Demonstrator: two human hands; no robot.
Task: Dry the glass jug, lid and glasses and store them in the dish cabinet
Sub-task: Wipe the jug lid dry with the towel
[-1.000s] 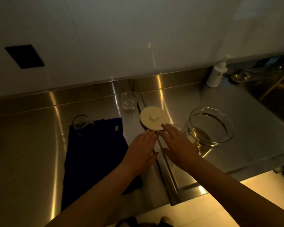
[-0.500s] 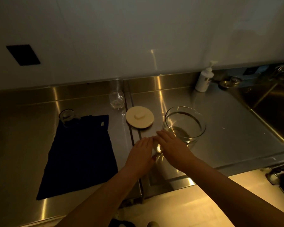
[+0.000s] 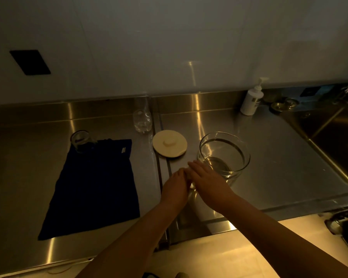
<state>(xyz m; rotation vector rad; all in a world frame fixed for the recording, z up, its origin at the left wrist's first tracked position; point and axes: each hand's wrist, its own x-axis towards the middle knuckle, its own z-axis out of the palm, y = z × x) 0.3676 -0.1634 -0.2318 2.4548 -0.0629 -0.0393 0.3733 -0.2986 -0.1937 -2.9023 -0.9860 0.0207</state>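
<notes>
Both hands, left hand (image 3: 176,185) and right hand (image 3: 208,180), cup a small glass (image 3: 191,185) just beside the jug (image 3: 224,155) on the worktop (image 3: 269,157).

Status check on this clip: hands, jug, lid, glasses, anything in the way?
Left hand and right hand together near the jug, grip unclear. Lid, two glasses on counter, cloth untouched. Nothing blocking.
</notes>
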